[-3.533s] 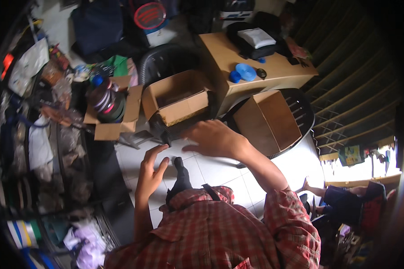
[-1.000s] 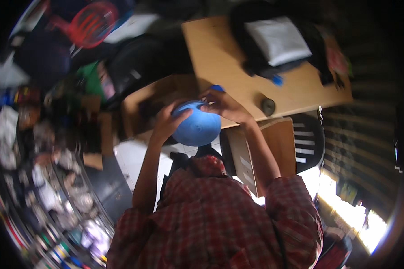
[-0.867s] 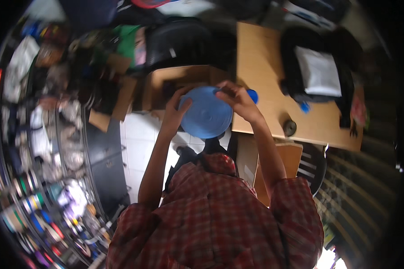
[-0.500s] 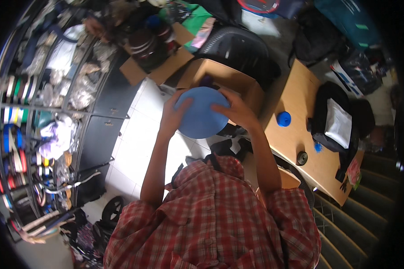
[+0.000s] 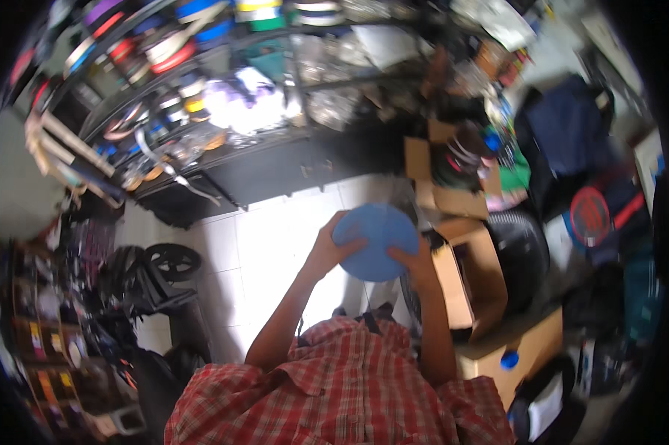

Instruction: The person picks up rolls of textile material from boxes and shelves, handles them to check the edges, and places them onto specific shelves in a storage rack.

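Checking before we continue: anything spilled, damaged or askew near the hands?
Nothing stands out: the blue disc between the left hand and right hand looks whole, and no spill shows. Blur hides fine detail.

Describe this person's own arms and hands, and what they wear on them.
The left hand and right hand are bare, with no gloves visible. Both forearms are uncovered, with no watch or bracelet showing. Loose red plaid sleeves, crossed by paler and darker lines, end around the elbows.
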A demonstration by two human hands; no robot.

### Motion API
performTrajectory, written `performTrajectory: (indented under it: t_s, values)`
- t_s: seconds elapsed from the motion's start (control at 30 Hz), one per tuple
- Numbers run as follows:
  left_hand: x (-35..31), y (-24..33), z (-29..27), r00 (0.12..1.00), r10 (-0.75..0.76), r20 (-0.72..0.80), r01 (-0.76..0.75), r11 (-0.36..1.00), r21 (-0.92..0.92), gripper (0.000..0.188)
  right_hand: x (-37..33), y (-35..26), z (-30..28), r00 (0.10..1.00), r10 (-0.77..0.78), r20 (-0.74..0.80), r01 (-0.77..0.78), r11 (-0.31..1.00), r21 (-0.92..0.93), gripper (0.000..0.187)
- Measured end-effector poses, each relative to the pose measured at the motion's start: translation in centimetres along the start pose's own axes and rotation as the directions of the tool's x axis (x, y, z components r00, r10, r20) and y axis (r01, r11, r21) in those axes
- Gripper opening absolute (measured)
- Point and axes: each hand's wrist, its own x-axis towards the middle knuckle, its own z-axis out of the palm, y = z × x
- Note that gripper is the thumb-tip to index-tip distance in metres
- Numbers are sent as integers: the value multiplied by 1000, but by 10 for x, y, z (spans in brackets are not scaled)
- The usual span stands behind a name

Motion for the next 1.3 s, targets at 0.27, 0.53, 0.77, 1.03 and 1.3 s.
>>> performTrajectory:
  t_s: [0.27, 0.53, 0.77, 1.03, 1.3]
  values:
    - [-41, 19, -108, 916, -8, -402, 43, 996, 78, 55, 66, 15, 136, 972, 2, 236, 21, 996, -92, 37]
    - [-15, 7, -193, 805, -77, -588, -97, 961, -259, 44, 159, 32, 208, 875, 122, 469, -215, 965, 152, 47]
    - [34, 55, -255, 592, -10, -806, 33, 999, 12, 41, 241, 13, 297, 904, 34, 426, -17, 999, -44, 45]
    - [56, 61, -339, 483, 75, -872, -262, 963, -63, 38, 315, 6, 381, 777, 96, 622, -163, 985, 53, 35]
    - [75, 93, -418, 413, 193, -890, -368, 929, 31, 67, 362, -2, 487, 847, -8, 532, -89, 984, 156, 41]
